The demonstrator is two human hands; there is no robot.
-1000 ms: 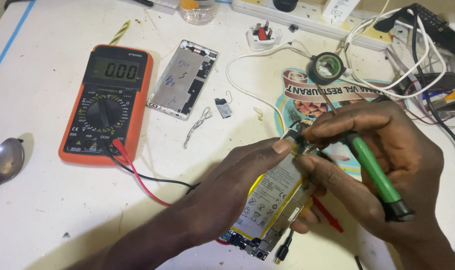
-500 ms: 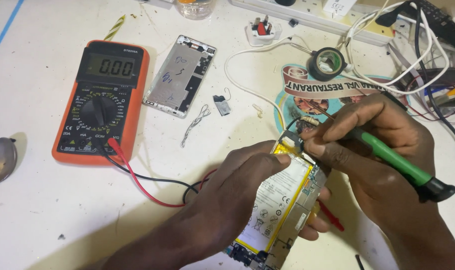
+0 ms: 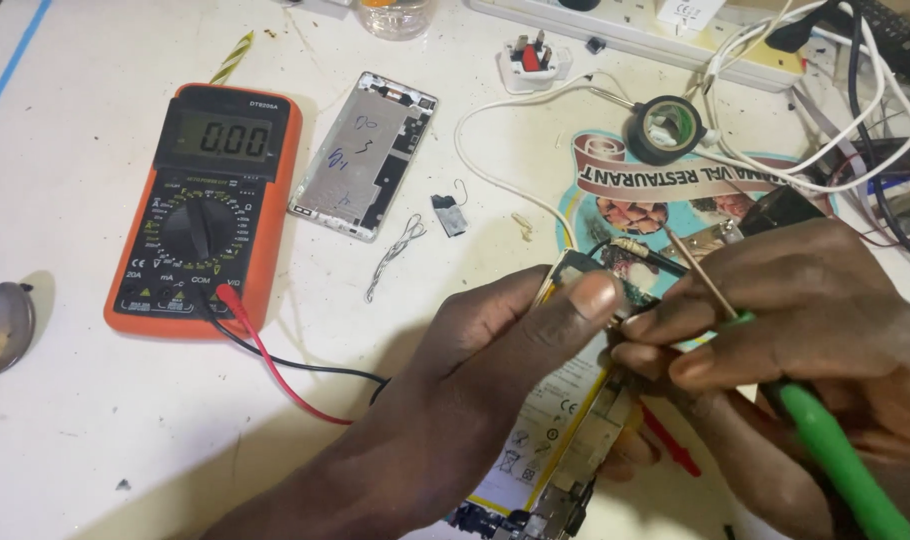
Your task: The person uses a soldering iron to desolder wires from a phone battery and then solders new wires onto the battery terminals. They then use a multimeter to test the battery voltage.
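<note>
My left hand [image 3: 495,370] grips an opened phone [image 3: 565,440] with a white, yellow-edged battery and bare circuit board, thumb pressed on its top edge. My right hand [image 3: 795,320] holds a green-handled soldering iron [image 3: 835,450] like a pen, its thin metal tip [image 3: 695,265] beside the phone's upper corner. A red probe [image 3: 670,440] lies under the right hand, partly hidden.
An orange multimeter [image 3: 210,205] with red and black leads sits at left. A silver phone back cover [image 3: 365,155], a roll of black tape [image 3: 665,128], a white plug [image 3: 533,60], tangled cables [image 3: 825,120], a spoon [image 3: 0,330] and a printed sheet [image 3: 615,200] lie around.
Both hands and the phone have drawn closer to the camera and lower in view. The soldering iron has tilted, its handle now running down to the lower right.
</note>
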